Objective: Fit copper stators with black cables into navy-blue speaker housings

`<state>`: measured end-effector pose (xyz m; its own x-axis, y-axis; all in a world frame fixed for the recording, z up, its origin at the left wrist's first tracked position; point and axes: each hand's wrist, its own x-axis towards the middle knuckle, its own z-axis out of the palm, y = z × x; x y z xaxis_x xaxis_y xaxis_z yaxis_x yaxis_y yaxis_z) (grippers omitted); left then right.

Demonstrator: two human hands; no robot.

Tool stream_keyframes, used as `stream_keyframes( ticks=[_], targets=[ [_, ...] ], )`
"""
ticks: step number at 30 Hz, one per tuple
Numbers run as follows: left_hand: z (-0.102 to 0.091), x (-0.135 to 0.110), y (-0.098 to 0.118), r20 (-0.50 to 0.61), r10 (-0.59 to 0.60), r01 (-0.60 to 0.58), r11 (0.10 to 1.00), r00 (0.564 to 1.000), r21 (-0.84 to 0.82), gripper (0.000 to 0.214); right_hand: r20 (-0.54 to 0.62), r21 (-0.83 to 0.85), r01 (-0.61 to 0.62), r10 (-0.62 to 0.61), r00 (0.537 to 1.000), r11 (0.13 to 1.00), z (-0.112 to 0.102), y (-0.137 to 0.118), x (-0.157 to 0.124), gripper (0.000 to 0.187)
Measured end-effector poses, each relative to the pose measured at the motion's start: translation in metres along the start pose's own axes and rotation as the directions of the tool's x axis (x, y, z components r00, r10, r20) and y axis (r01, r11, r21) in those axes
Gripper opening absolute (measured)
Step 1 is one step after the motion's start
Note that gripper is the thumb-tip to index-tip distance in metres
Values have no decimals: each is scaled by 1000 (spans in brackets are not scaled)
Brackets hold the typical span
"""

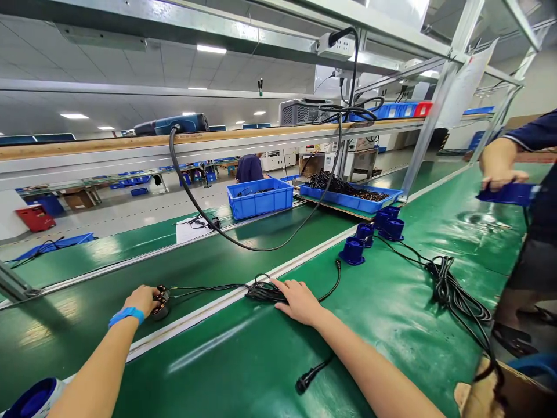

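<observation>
A small round metal part (159, 303) with wires at its top sits on the darker green belt (87, 313) at lower left, and the left hand (143, 299) wraps it, fingers curled around its near side in a grasp. A blue wristband (126, 314) circles that wrist. Thin black leads (204, 288) run from the part rightward across the white rail (209, 310) to a coiled bundle of black cable (265, 291) lying on the green tabletop (261, 360). The right hand (298, 300) lies flat on that bundle, fingers (281, 285) stretched out and loosely spread, pressing down rather than closing on it; the index tip points toward the coil's left end. From the bundle a cable end curves up to a small black plug (337, 264).

Nearer the viewer, a separate black connector (310, 376) lies loose on the tabletop. Beyond the plug stand several dark blue round caps (353, 251) in a cluster. To their right a tangled heap of black cables (452, 293) trails toward a cardboard box (487, 389). Behind the caps are a blue tray of black cables (352, 197) and a blue bin (260, 198). A thick cord (243, 244) hangs from a tool (172, 124) on the shelf above. At far right, another person's hand (500, 171) grips a blue tray (509, 193).
</observation>
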<state>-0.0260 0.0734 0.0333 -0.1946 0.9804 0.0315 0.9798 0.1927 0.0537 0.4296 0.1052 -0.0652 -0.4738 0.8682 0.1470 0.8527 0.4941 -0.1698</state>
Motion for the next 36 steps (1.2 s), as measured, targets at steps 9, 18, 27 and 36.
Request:
stream_keyframes(
  ticks=[9, 18, 27, 36],
  targets=[
    [19, -62, 43, 79, 159, -155, 986, 984, -59, 16, 56, -198, -214, 229, 972, 957, -33, 92, -47, 53],
    [68, -229, 107, 107, 273, -199, 871, 956, -448, 17, 122, -269, -234, 275, 954, 934, -36, 157, -138, 58],
    [85, -256, 102, -305, 302, -398, 855, 903, -333, 30, -29, 389, 35, -26, 999, 921, -87, 35, -114, 49],
    [90, -249, 107, -394, 452, -569, 779, 800, -263, 30, 391, 862, -68, -573, 721, 502, -18, -129, -36, 27]
  ],
)
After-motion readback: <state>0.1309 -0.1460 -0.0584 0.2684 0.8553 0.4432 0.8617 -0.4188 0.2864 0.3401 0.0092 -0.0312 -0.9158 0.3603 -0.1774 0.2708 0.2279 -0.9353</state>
